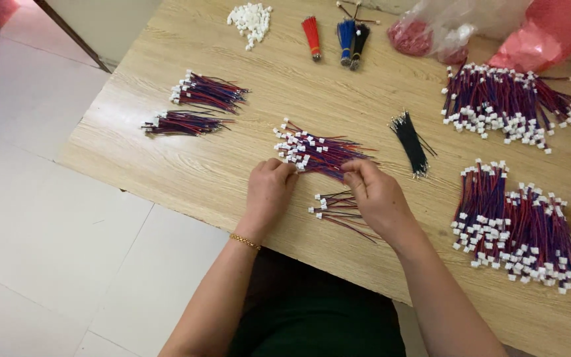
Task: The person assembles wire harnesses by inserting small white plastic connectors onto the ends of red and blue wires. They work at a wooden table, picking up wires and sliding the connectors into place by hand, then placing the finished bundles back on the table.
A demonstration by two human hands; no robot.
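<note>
My left hand (269, 190) and my right hand (375, 192) rest on a wooden table (232, 165), both pinching at a loose pile of red-and-blue wires with white plug ends (315, 151). The left fingers touch the plug end of the pile. The right fingers grip the wire end. Between the hands, nearer me, lies a small sorted bunch of the same wires (335, 208). A gold bracelet sits on my left wrist.
Two tidy wire bundles (199, 106) lie at the left. Big heaps of wires (510, 106) (517, 228) sit at the right. A black wire bunch (411, 142), white plugs (250, 20), red, blue and black wire tufts (338, 36), and plastic bags (470, 26) lie further back.
</note>
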